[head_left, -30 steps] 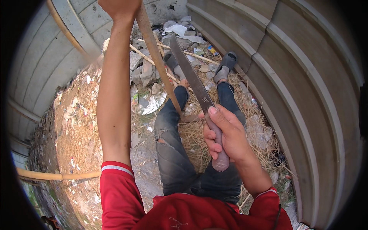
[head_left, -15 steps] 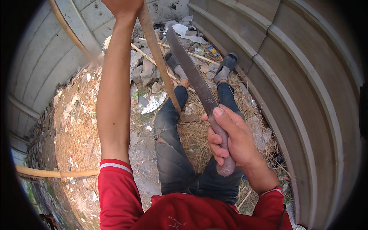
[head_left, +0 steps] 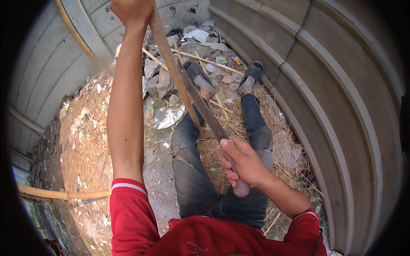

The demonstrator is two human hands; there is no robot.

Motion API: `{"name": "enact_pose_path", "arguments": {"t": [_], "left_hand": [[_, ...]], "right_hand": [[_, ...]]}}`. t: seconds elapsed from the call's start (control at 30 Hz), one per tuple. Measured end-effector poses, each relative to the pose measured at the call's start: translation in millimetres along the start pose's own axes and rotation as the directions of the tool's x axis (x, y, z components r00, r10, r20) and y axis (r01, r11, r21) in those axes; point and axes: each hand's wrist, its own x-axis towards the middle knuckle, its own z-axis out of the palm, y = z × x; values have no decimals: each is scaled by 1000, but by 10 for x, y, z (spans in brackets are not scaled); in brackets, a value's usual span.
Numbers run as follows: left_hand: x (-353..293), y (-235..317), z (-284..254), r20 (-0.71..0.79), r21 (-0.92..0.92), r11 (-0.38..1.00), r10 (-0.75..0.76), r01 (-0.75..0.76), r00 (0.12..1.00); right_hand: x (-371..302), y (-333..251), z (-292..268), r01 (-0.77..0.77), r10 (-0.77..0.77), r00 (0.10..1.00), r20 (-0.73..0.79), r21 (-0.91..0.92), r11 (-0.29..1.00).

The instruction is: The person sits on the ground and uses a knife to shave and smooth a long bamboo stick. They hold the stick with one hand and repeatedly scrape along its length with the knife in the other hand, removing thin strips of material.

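My left hand (head_left: 133, 12), raised at the top edge, is closed around the upper end of a long brown bamboo strip (head_left: 170, 55). The strip slants down between my legs, and its lower end is beside a piece of wood (head_left: 208, 134) on the straw. In my right hand (head_left: 242, 160) is a machete (head_left: 209, 115), gripped by its rounded handle with the thumb along the top. Its dark blade points up and to the left, the tip next to the strip; whether they touch I cannot tell.
Several thin bamboo slivers (head_left: 218, 61) lie across rocks (head_left: 164, 81) and litter near my sandals (head_left: 252, 72). A corrugated metal wall (head_left: 324, 106) rises close on the right. Pale panels (head_left: 51, 72) stand at the left, with a bamboo pole (head_left: 64, 194) in front.
My right hand has moved down and left with the machete, bringing the blade close to the bamboo strip. My left hand and the strip's top have shifted slightly left.
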Motion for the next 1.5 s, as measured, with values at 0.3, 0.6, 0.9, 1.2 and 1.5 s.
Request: {"name": "enact_pose_path", "arguments": {"t": [0.3, 0.6, 0.9, 1.2, 1.5], "left_hand": [[2, -5, -41, -31, -29, 997, 66, -67, 997], [25, 0, -130, 18, -49, 998, -48, 49, 999], [12, -20, -165, 27, -5, 998, -63, 63, 998], [-47, 143, -294, -20, 0, 1000, 3, -3, 1000], [-614, -337, -647, 357, 119, 978, -204, 172, 911]], "right_hand": [[-293, -548, 264, 682, -668, 731, -138, 134, 719], [227, 852, -273, -231, 237, 966, -101, 66, 971], [39, 393, -620, 164, -254, 922, -294, -297, 941], [-471, 940, -2267, -337, -542, 591, -597, -793, 507], [-1488, 2954, -3549, -867, -273, 391, -879, -452, 211]]}}
